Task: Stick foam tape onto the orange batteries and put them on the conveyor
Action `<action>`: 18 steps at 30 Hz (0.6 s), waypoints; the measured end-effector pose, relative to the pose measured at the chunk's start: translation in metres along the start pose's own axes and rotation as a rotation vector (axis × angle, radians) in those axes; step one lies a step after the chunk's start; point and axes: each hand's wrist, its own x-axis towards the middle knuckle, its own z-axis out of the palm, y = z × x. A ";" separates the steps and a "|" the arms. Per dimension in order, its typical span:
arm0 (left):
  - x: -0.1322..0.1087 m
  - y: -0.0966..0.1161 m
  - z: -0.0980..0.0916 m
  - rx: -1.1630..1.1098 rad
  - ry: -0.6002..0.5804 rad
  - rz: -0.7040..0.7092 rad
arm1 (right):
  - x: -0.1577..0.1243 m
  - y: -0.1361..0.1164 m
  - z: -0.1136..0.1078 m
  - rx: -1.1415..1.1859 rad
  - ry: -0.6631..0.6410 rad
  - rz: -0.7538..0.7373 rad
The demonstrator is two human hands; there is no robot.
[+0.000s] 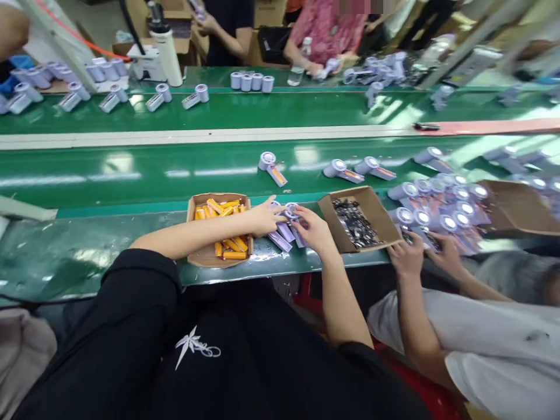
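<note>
My left hand (pixel 265 217) reaches over a cardboard box of orange batteries (pixel 223 230) and rests on a small group of lilac handheld fan bodies (pixel 285 228) lying on the green bench edge. My right hand (pixel 314 228) lies on the same group from the right, fingers curled over one fan body. Whether either hand fully grips a piece is hard to tell; both touch the fans.
A second cardboard box (pixel 359 219) with small dark parts sits right of my hands. A neighbouring person's hands (pixel 422 254) work at a pile of fans (pixel 437 201). More fans ride the green conveyor (pixel 131 172); other people work at the far side.
</note>
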 end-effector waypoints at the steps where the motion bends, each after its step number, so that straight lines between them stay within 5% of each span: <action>1: -0.020 0.001 0.000 -0.039 0.065 -0.042 | -0.009 0.000 0.001 0.021 0.019 -0.021; 4: -0.120 0.014 -0.004 -0.216 0.259 -0.285 | -0.039 0.000 0.001 0.064 0.162 -0.038; 6: -0.207 0.038 0.000 -0.314 0.312 -0.585 | -0.059 -0.002 0.000 0.091 0.272 -0.033; 9: -0.329 0.095 0.024 -0.356 0.249 -0.947 | -0.076 -0.015 0.008 0.169 0.383 -0.017; 11: -0.383 0.132 0.049 -0.331 0.128 -1.112 | -0.077 -0.033 0.022 0.238 0.408 -0.034; 14: -0.412 0.165 0.083 -0.272 0.066 -1.172 | -0.062 -0.074 0.051 0.342 0.324 -0.196; 18: -0.403 0.162 0.099 -0.169 0.082 -1.088 | -0.035 -0.137 0.084 0.219 -0.084 -0.458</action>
